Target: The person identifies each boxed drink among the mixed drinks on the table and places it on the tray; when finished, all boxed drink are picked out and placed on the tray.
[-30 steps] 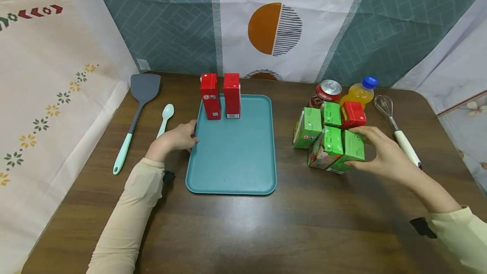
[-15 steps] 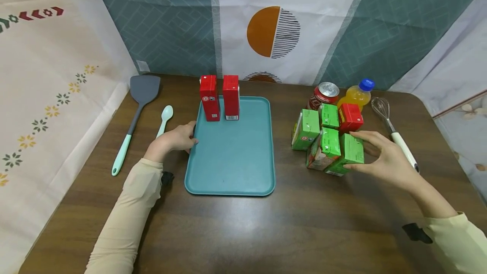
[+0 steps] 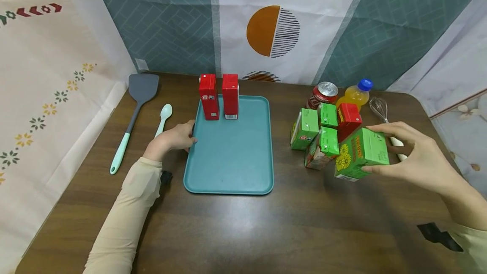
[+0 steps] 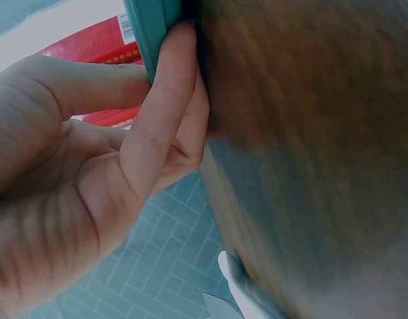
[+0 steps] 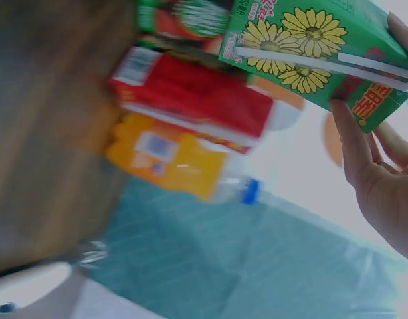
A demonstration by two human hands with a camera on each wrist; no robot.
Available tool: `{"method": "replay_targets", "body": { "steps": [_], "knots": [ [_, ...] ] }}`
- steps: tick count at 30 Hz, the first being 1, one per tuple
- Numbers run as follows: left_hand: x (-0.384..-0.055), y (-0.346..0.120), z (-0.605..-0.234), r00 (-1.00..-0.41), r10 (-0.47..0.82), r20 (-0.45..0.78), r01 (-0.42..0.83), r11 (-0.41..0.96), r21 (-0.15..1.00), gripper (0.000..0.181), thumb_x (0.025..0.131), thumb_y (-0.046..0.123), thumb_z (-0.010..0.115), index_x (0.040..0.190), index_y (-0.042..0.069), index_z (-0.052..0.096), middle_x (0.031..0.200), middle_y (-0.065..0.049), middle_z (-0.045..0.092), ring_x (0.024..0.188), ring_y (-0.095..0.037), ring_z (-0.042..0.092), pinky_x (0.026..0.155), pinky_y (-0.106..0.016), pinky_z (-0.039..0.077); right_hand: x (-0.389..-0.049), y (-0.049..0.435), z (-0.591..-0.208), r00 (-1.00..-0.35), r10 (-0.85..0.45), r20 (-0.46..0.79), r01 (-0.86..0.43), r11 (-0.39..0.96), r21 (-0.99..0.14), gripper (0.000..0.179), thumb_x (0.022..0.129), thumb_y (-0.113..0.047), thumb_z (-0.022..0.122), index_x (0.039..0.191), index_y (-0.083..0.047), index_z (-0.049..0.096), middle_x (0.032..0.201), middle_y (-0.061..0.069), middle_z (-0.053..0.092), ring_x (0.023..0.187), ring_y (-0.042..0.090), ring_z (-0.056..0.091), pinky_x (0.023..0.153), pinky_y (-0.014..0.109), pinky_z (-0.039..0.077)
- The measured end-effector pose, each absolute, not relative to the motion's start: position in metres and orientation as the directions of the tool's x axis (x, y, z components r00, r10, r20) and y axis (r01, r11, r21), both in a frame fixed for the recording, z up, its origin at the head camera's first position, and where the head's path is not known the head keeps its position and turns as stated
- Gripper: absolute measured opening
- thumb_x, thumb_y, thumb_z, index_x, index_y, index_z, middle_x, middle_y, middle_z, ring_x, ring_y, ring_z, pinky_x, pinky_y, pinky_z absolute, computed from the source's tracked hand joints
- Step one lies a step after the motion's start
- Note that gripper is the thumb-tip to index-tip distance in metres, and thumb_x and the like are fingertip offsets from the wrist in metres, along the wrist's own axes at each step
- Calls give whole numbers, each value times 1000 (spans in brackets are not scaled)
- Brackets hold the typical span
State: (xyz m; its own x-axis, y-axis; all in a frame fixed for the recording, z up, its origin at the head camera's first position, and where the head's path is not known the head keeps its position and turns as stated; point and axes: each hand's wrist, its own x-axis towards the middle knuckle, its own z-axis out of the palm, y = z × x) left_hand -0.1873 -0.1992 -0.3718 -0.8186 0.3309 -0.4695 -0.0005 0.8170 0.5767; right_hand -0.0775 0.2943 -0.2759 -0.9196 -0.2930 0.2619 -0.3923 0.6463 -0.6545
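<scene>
right hand (image 3: pixel 422 160) pinching a tilted green flowered carton (image 3: pixel 359 155), beside a carton cluster (image 3: pixel 329 136) on the desk (image 3: pixel 304 227), left hand (image 3: pixel 176 137) pinching the teal tray (image 3: pixel 228 160) by its rim, two red cartons (image 3: pixel 230 98) at its far end

Left fingers (image 4: pixel 161 106) and right fingers (image 3: pixel 397 129) pinch, arms (image 3: pixel 125 215) apart.

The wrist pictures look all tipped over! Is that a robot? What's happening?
No robot: each grip is a person's bare hand. The wide picture comes from a head camera; the close ones, from tilted wrist cameras. The left grip pinches the edge of the teal tray, where two red cartons stand. The right grip holds a tilted green carton. Also on the brown table are three more green cartons, another red carton, a can, a bottle, a whisk, a spatula and a spoon.
</scene>
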Motion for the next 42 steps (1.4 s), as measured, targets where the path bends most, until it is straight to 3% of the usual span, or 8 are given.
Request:
{"method": "replay_targets", "body": {
  "steps": [4, 11, 18, 20, 25, 28, 34, 42],
  "knots": [
    [-188, -198, -372, -820, 336, -463, 6, 814, 581, 64, 94, 3, 48, 143, -12, 10, 112, -29, 54, 74, -21, 65, 75, -36, 53, -75, 289, -256, -873, -339, 349, -487, 607, -628, 92, 37, 21, 84, 122, 4, 56, 111, 5, 53, 93, 5, 56, 76, 8, 46],
    [-188, -198, -371, -814, 329, -478, -5, 819, 573, 66, 94, 5, 48, 144, -11, 8, 116, -30, 52, 74, -20, 65, 78, -37, 53, -75, 274, -231, -800, -407, 440, -599, 558, -574, 101, 25, 27, 81, 121, 11, 54, 113, 8, 53, 100, 11, 53, 80, 10, 46],
    [-187, -201, -370, -817, 335, -469, 8, 820, 572, 65, 94, 3, 47, 143, -13, 7, 113, -31, 54, 74, -20, 65, 76, -37, 53, -90, 236, -226, -780, -389, 490, -574, 132, -808, 90, 34, 37, 72, 119, 19, 51, 118, 22, 51, 102, 21, 56, 80, 21, 51],
    [-187, -200, -370, -820, 338, -462, 17, 821, 570, 66, 94, 3, 47, 143, -13, 7, 116, -31, 53, 73, -20, 66, 76, -37, 53, -94, 223, -229, -811, -365, 457, -532, 138, -835, 86, 39, 33, 75, 121, 15, 53, 119, 19, 50, 99, 21, 57, 77, 21, 52],
    [-188, -199, -372, -818, 349, -457, 27, 817, 576, 66, 94, 3, 47, 143, -14, 7, 119, -33, 51, 72, -20, 66, 74, -35, 54, -104, 194, -244, -904, -290, 315, -413, 391, -823, 80, 56, 11, 83, 129, -5, 56, 120, 6, 51, 96, 14, 56, 72, 19, 53],
    [-189, -200, -372, -819, 343, -460, 23, 820, 571, 66, 94, 4, 48, 143, -14, 6, 119, -34, 51, 71, -19, 65, 71, -33, 54, -112, 174, -257, -937, -247, 246, -337, 457, -823, 75, 64, -3, 84, 132, -12, 54, 127, 1, 50, 102, 12, 56, 80, 22, 52],
    [-189, -199, -373, -823, 332, -461, 10, 819, 573, 66, 94, 4, 48, 143, -13, 6, 120, -33, 50, 74, -21, 65, 72, -34, 54, -129, 135, -283, -967, -175, 185, -248, 483, -840, 74, 67, -9, 84, 133, -8, 52, 133, 6, 46, 114, 20, 51, 87, 37, 49],
    [-188, -197, -372, -821, 336, -462, 8, 816, 579, 66, 94, 3, 48, 143, -13, 6, 123, -34, 48, 78, -23, 66, 74, -36, 54, -162, 103, -302, -980, -98, 171, -197, 470, -860, 78, 66, -2, 82, 136, -6, 48, 138, 9, 43, 127, 19, 44, 96, 36, 44]
  ]
}}
